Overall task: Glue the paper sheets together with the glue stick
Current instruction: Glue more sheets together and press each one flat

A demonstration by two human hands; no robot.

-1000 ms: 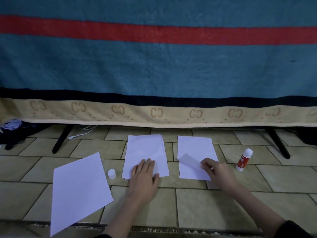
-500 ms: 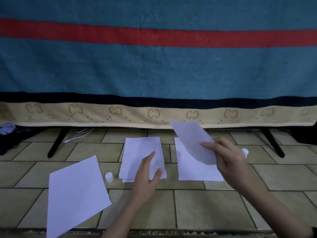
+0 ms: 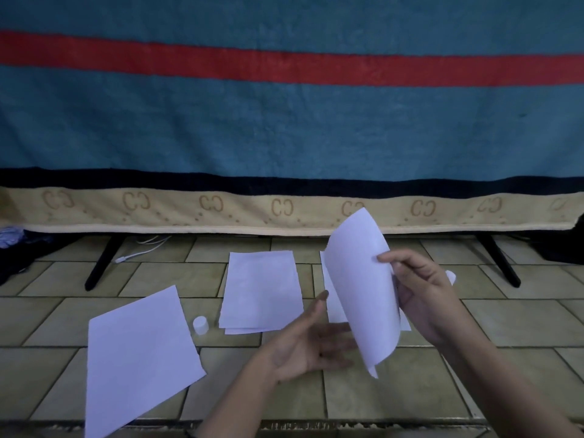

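Observation:
My right hand [image 3: 426,298] pinches the edge of a white paper sheet [image 3: 363,289] and holds it upright above the tiled floor. My left hand [image 3: 309,343] is raised, palm up with fingers spread, just left of the sheet's lower part; whether it touches the sheet is unclear. A small stack of white sheets [image 3: 262,289] lies on the floor in the middle. More paper [image 3: 335,305] lies under the lifted sheet. A larger sheet [image 3: 139,352] lies tilted at the left. The white glue cap [image 3: 200,324] stands between them. Only the white tip of the glue stick [image 3: 451,275] shows behind my right hand.
A blue blanket [image 3: 284,121] with a red stripe hangs over a frame across the back, with black legs [image 3: 101,263] on the floor. A white cable [image 3: 139,251] and dark clothes [image 3: 19,248] lie at the left. A floor edge [image 3: 300,426] runs along the bottom.
My right hand lifted one sheet off the right pile and raised it upright. My left hand left the middle stack and rose, turning palm up toward the lifted sheet.

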